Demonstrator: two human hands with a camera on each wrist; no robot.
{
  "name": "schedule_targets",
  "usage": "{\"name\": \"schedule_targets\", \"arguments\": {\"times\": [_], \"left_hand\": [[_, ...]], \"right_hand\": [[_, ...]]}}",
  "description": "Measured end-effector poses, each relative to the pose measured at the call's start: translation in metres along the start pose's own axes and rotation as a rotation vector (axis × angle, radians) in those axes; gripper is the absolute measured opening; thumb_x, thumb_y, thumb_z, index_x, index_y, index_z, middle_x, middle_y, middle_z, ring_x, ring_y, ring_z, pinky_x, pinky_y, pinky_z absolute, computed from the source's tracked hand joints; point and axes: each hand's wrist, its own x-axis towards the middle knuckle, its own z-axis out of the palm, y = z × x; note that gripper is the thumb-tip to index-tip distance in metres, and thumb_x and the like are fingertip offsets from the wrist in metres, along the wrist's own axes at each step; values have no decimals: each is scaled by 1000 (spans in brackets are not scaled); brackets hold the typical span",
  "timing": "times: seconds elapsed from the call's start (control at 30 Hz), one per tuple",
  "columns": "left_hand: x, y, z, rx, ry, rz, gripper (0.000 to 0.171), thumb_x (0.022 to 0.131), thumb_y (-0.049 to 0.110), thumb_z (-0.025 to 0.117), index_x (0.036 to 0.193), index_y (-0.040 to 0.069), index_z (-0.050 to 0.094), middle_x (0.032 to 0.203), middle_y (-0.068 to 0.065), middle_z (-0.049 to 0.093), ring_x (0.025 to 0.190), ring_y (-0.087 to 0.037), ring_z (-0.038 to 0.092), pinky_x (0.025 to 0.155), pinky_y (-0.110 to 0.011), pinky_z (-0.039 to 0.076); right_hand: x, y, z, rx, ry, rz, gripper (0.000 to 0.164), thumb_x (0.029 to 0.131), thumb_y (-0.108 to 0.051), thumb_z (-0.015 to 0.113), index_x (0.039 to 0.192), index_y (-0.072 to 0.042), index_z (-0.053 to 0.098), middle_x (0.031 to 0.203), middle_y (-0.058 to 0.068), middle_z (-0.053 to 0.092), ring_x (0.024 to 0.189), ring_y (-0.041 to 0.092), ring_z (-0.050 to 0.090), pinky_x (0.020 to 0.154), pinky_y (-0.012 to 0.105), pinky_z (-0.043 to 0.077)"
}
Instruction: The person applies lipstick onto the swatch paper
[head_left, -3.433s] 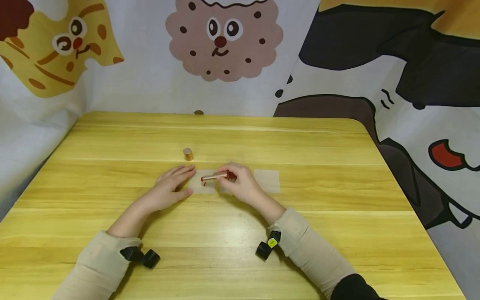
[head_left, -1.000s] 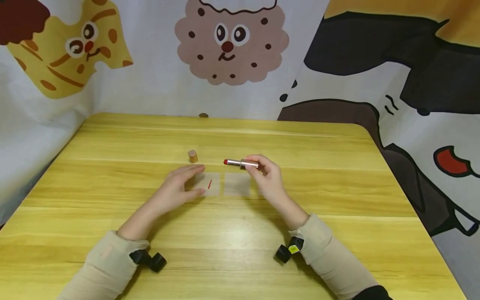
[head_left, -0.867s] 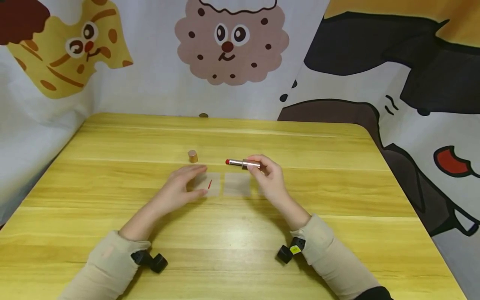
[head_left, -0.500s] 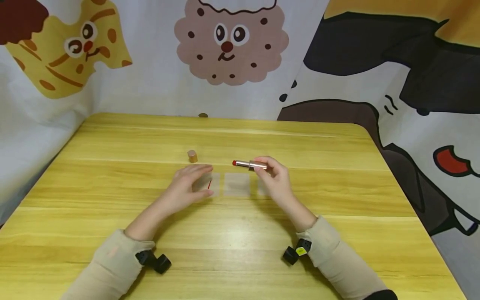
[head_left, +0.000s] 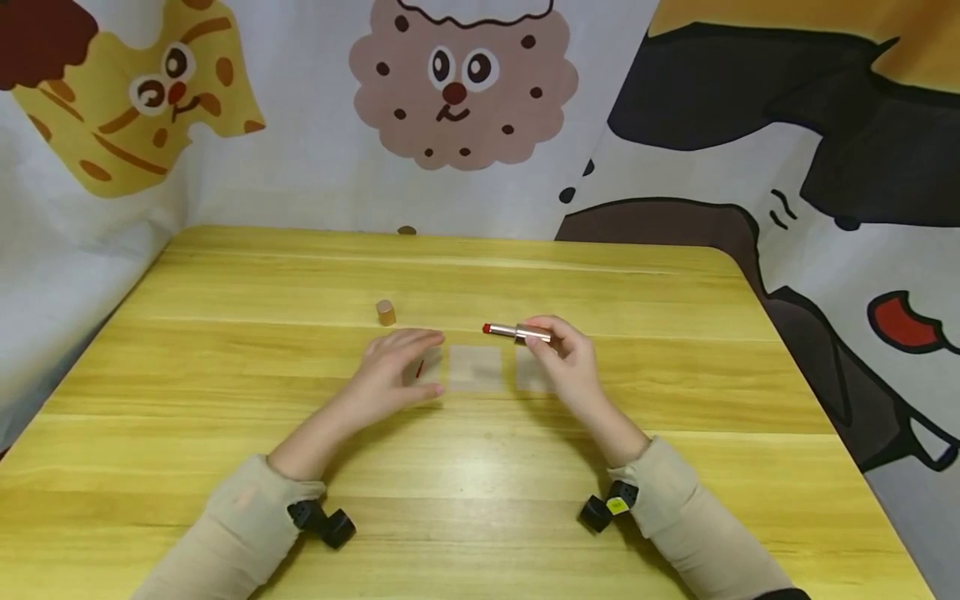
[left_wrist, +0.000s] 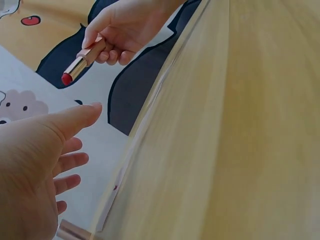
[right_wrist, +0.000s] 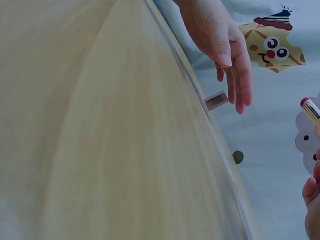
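Observation:
My right hand (head_left: 572,367) pinches an uncapped lipstick (head_left: 517,332) by its base, the red tip pointing left above the table. In the left wrist view the lipstick (left_wrist: 84,61) shows its gold tube and rounded red end. My left hand (head_left: 393,371) hovers with fingers and thumb spread over the leftmost pale paper square, holding nothing. A short red stroke (head_left: 420,368) on that square shows between its thumb and fingers. The middle paper square (head_left: 476,368) is unmarked; the right one (head_left: 531,371) is partly hidden by my right hand. The lipstick cap (head_left: 386,312) stands behind the left hand.
The wooden table (head_left: 465,467) spreads around the hands. Behind it hangs a white cloth (head_left: 300,125) printed with cartoon food figures. Each beige sleeve carries a black wrist camera, the left camera (head_left: 322,522) and the right camera (head_left: 609,506).
Since 3.4 s ago the lipstick has left the leftmost square and moved up and right. During the last second both hands have drifted right, the left one lifting off the paper's edge.

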Motion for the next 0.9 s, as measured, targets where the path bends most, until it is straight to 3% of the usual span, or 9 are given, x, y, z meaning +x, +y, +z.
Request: {"name": "schedule_targets", "arguments": {"times": [0.23,0.9], "left_hand": [[7,3,8,28,-20,27,71,81,34,77,138,3,48,142,-11,46,131,-31,38,107,-60,16],[18,4,23,61,-94,-31,70,83,38,74,140,6,48,143,-11,46,132,-33,36,109,-56,14]], "right_hand": [[-3,2,-7,-4,-2,0,16,88,12,58,103,16,60,95,1,67,85,13,63,74,22,50],[-14,11,-22,-40,0,13,15,88,11,59,102,15,62,92,-1,67,82,12,62,72,20,49]]}}
